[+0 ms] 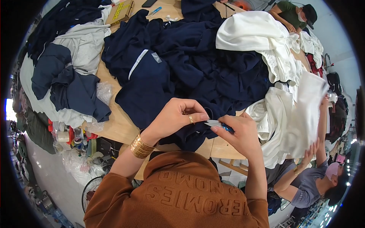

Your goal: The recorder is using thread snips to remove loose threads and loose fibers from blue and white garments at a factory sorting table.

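Note:
My left hand point(181, 117), with a ring and a stack of gold bangles, is closed in a pinch at the edge of a navy garment point(194, 133). Any thread between the fingertips is too small to make out. In my right hand point(243, 131) is a pair of thread snips point(227, 128) with a blue handle, the fingers wrapped round it. Its silver blades point left, close to my left fingertips. Beneath and beyond both hands spreads a heap of navy garments point(213, 72), one showing a white strip and a small grey patch.
White garments point(251, 32) lie at the right, where a co-worker point(310, 186) lifts a white piece. Another person point(292, 17) works at the far right. Grey and dark garments point(81, 41) cover the left of the wooden table point(114, 123). A fan point(91, 192) stands low left.

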`<state>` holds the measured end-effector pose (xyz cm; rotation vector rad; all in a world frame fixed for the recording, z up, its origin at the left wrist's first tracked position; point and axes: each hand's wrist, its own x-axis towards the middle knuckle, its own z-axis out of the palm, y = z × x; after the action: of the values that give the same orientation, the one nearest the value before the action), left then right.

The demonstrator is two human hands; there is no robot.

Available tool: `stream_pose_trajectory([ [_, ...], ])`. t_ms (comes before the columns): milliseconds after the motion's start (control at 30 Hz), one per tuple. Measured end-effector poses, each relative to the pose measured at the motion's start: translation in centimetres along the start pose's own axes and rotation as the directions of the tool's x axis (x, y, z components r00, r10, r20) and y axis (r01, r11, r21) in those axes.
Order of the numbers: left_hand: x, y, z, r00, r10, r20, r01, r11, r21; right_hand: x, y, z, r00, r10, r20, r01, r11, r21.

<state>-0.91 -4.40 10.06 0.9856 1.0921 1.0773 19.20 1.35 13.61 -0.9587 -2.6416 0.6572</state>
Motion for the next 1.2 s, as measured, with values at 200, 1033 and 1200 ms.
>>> stream_pose_trajectory([
  [200, 0.2, -0.3, -0.1, 1.0, 0.005, 0.027, -0.006, 1.0, 0.012, 0.2, 0.1, -0.2, 0.996, -0.081, -0.04, 0.077, 0.992, -0.096],
  [1033, 0.1, 0.5, 0.1, 0.999, -0.005, 0.034, 0.005, 1.0, 0.001, 0.0, 0.8, 0.0, 0.998, -0.052, -0.033, 0.052, 0.998, -0.022],
  [1200, 0.1, 0.4, 0.1, 0.999, 0.013, 0.031, -0.013, 1.0, -0.001, 0.1, 0.7, 0.2, 0.998, -0.057, -0.038, 0.056, 0.998, -0.024],
])
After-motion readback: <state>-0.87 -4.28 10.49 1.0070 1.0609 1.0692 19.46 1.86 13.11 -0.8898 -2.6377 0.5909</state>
